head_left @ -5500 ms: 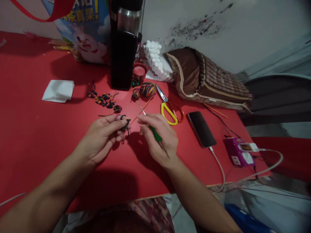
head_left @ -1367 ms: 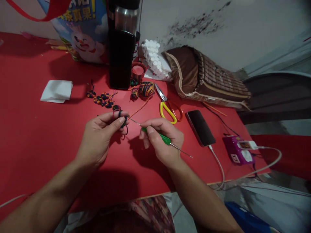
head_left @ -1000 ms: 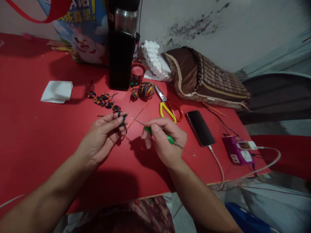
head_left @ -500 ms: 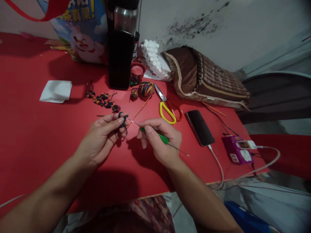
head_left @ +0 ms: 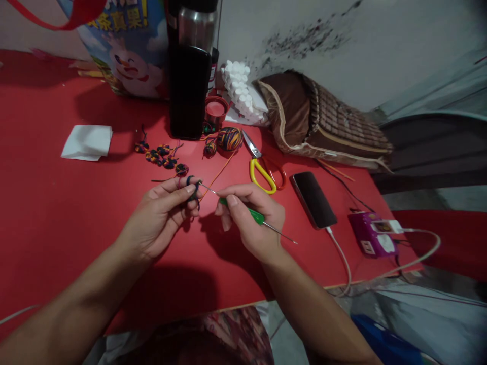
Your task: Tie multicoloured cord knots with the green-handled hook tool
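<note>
My left hand [head_left: 162, 210] pinches a small dark crochet piece [head_left: 193, 193] between thumb and fingers, with yarn looped round a finger. My right hand [head_left: 251, 218] is closed on the green handle of a double-ended crochet hook [head_left: 251, 215]. The hook's left tip meets the crochet piece; its other thin end points down to the right. An orange yarn strand [head_left: 218, 175] runs from near the piece back towards a multicoloured yarn ball [head_left: 230, 138]. Several small crocheted pieces [head_left: 162, 156] in the same colours lie beyond my left hand. Fingers partly hide the held piece.
Scissors [head_left: 262, 172] with yellow and red handles lie beyond my right hand. A charging phone [head_left: 314, 199] and purple power adapter [head_left: 373, 234] are at right. Behind stand a dark phone [head_left: 189, 94], a metal bottle [head_left: 196, 29] and a printed bag [head_left: 129, 56]. Folded paper [head_left: 87, 142] lies left.
Both hands keep nearly the same place and grip. The hook tip has shifted very slightly at the crochet piece, and the dark yarn loop below it looks smaller.
</note>
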A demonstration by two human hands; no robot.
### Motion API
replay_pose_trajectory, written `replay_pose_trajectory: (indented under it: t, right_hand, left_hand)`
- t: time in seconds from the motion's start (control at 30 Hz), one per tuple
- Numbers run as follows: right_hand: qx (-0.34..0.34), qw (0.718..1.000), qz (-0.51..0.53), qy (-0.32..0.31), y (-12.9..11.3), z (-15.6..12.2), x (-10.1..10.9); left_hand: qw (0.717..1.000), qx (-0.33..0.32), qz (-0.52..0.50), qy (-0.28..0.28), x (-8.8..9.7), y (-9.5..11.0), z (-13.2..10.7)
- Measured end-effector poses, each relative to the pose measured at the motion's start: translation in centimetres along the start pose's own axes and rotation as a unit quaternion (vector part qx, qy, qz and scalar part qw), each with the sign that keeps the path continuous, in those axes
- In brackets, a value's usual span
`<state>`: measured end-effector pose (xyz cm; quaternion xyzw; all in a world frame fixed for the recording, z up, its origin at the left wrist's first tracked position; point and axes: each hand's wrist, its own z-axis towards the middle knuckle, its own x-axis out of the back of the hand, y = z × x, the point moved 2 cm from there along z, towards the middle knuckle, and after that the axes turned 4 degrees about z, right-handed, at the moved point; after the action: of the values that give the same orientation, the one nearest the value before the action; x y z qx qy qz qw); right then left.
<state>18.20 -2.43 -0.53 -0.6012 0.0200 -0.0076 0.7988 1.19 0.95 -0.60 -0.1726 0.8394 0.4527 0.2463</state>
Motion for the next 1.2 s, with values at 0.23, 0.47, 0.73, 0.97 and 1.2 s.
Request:
replay_pose_trajectory:
  t: [0.23, 0.47, 0.73, 0.97, 1.2]
  right_hand:
    - [0.003, 1.000, 0.001, -0.002, 0.02, -0.03, 0.01]
    - [0.012, 1.000, 0.002, -0.007, 0.02, -0.05, -0.04]
    - [0.006, 1.000, -0.004, -0.004, 0.00, -0.11, -0.10]
    - [-0.016, 0.997, 0.079, 0.007, 0.65, 0.17, -0.28]
    - [-0.032, 0.993, 0.113, 0.013, 0.98, 0.42, -0.53]
  left_hand:
    - [1.000, 0.001, 0.000, -0.003, 0.02, -0.04, 0.10]
    - [1.000, 0.000, -0.002, -0.005, 0.04, -0.09, 0.02]
    - [1.000, -0.004, 0.014, -0.004, -0.01, -0.09, 0.00]
    - [0.999, -0.024, 0.040, -0.020, -0.20, -0.10, -0.15]
    - [0.998, -0.047, 0.033, 0.010, -0.14, 0.12, -0.21]
